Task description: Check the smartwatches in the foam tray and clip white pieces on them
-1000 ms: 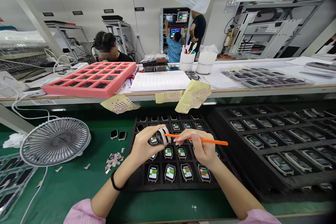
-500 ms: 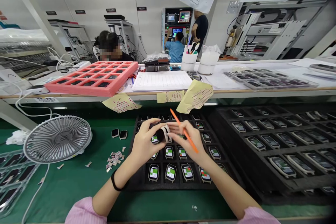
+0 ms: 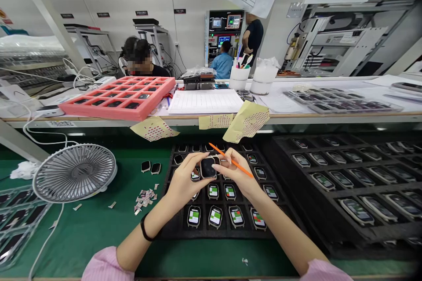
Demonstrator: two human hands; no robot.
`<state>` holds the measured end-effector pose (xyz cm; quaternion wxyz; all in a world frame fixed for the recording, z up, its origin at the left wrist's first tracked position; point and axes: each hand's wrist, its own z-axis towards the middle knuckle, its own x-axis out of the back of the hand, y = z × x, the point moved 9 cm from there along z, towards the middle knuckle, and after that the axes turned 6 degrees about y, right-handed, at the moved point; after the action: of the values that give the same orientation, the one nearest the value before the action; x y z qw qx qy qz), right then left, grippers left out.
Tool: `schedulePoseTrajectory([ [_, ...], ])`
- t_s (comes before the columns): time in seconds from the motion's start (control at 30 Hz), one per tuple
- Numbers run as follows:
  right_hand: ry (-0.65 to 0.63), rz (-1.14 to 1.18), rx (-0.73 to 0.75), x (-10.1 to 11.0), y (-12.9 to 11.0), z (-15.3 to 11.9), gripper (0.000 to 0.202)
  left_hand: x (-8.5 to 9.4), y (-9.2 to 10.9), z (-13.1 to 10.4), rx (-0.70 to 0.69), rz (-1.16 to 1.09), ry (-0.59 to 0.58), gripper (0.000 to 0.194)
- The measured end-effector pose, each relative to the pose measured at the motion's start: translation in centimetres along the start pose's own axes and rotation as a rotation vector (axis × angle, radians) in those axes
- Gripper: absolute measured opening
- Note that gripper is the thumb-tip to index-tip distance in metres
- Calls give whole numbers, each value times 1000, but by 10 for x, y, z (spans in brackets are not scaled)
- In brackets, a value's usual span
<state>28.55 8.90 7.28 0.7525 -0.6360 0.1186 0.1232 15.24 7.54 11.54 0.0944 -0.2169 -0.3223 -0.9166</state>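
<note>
Head camera: the left hand (image 3: 185, 179) is partly closed in a pinch, fingers along the upper edge and thumb under the lower edge of a smartwatch (image 3: 209, 167), whose dark screen faces the wearer. The right hand (image 3: 240, 173) is half curled, its thumb pressed to the screen near the watch's right side; its fingers also grip an orange stick (image 3: 231, 160), which slants from an upper-left tip above the watch down to the back of that hand. How the right fingertips sit behind the watch cannot be told. Both hands and the watch are over a black foam tray (image 3: 211, 232), where rows of smartwatches sit in square pockets, several with green, white or red blocks on their lit screens. Right of the right hand, a second foam tray (image 3: 325, 242) holds more watches. Left of the left hand, two dark-screened watches (image 3: 150, 167) lie side by side on the green mat (image 3: 184, 260), with a loose pile of small tabs (image 3: 144, 198) nearer the wearer and a round grey fan (image 3: 77, 171) farther left. Beyond the hands, yellow dotted sheets (image 3: 247, 121) hang from a shelf edge (image 3: 296, 119), which carries a pink foam tray (image 3: 138, 115), a printed form (image 3: 204, 102) and a white cup (image 3: 238, 80) of pens. People are in the background.
</note>
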Motion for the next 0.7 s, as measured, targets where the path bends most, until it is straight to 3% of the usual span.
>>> schedulePoseTrajectory([
  [0.37,77,-51,58,4,-20,-4,42,9,9,4,-63,12,60,42],
  [0.7,103,-185,110,13,-22,-1,41,12,-2,6,8,45,63,40],
])
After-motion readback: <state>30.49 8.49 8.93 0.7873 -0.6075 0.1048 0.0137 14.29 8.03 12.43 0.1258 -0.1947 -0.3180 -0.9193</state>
